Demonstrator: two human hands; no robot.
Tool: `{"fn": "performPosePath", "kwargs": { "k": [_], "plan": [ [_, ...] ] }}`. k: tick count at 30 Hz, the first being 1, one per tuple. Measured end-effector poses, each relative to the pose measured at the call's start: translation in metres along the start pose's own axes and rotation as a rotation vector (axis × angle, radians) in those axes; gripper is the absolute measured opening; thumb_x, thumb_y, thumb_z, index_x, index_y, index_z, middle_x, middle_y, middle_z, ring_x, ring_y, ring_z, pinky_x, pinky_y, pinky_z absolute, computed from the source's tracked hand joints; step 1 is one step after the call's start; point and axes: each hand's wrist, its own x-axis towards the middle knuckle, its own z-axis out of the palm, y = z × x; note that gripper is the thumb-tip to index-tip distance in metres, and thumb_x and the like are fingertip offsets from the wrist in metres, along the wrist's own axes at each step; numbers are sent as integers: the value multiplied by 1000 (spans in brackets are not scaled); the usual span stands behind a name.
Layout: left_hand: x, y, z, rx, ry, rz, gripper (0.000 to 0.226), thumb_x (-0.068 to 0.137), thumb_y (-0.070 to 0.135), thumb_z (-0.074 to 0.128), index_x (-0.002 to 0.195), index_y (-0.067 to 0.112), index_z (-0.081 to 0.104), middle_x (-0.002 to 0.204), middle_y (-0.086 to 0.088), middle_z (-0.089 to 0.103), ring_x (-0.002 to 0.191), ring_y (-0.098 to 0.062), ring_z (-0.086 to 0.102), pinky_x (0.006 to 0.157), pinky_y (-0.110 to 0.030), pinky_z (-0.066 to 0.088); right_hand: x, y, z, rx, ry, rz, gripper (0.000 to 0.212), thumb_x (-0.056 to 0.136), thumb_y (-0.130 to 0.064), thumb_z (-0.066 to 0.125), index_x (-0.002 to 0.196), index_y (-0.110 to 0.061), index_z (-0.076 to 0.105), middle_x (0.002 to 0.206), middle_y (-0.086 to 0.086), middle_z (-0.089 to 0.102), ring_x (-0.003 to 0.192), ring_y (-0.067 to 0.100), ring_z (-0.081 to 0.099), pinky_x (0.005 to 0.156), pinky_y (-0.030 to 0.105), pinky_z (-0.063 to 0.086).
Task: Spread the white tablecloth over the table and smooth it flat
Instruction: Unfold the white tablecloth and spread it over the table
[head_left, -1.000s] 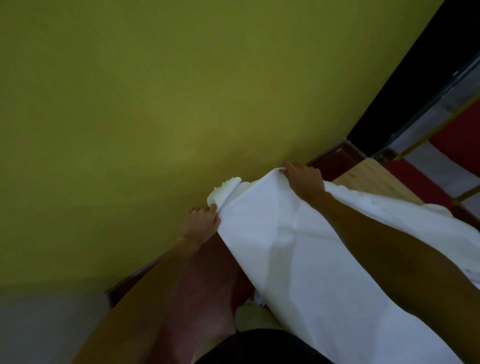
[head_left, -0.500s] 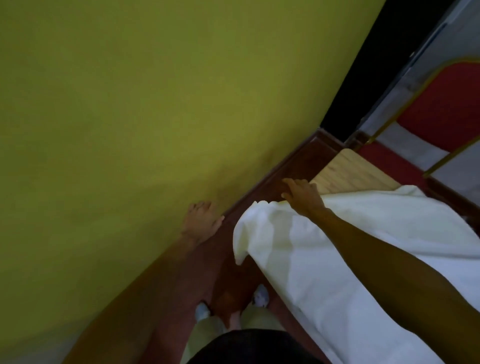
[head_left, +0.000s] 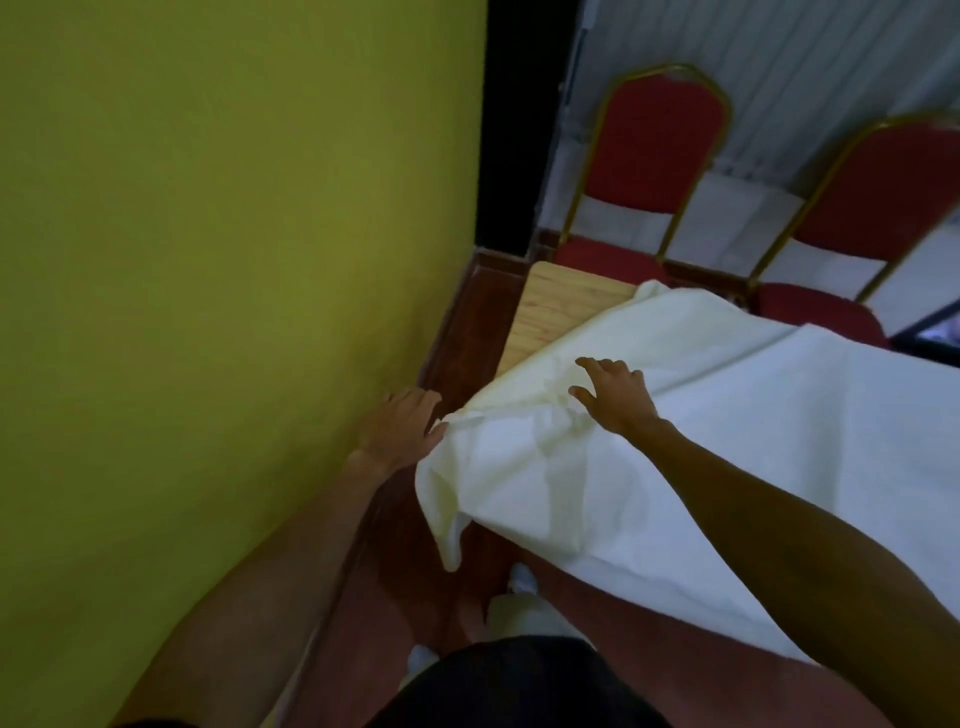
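Spreading step in hand. Tablecloth (head_left: 727, 415) lies rumpled across the table (head_left: 550, 306), one far corner bare. Right hand (head_left: 613, 395) rests flat on it, fingers spread. Left hand (head_left: 402, 426) meets its edge; whether it grips, I cannot tell. Next move, in my judgement: draw the edge over the bare corner, then smooth.

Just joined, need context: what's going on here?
A person is spreading a white cloth over a wooden table beside a yellow wall. The right hand presses flat on the cloth near the table's end. The left hand is at the cloth's rumpled edge, grip unclear. The table's far corner is uncovered, and a cloth corner hangs off the near side.
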Motion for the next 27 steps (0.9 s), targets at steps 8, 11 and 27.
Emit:
{"fn": "performPosePath", "kwargs": {
  "k": [8, 11, 27],
  "plan": [
    [79, 43, 21, -64, -56, 249, 49, 87, 53, 50, 111, 13, 64, 97, -5, 68, 88, -31, 62, 76, -44, 49, -45, 75, 9, 10, 29, 220, 55, 101, -44, 56, 147, -17, 44, 140, 15, 57, 125, 39, 51, 102, 52, 37],
    [111, 72, 36, -44, -99, 301, 48, 85, 54, 51, 109, 15, 65, 101, -2, 70, 90, -28, 64, 74, -39, 48, -37, 105, 16, 24, 9, 275, 57, 100, -45, 56, 148, -18, 43, 143, 14, 55, 127, 38, 50, 103, 51, 37],
    [255, 186, 118, 2, -269, 271, 79, 78, 56, 70, 138, 8, 50, 147, -20, 47, 132, -39, 48, 102, -49, 44, 101, 280, 28, 190, 42, 394, 72, 96, -51, 59, 151, -9, 37, 152, 20, 42, 139, 40, 40, 114, 51, 35]
  ]
}}
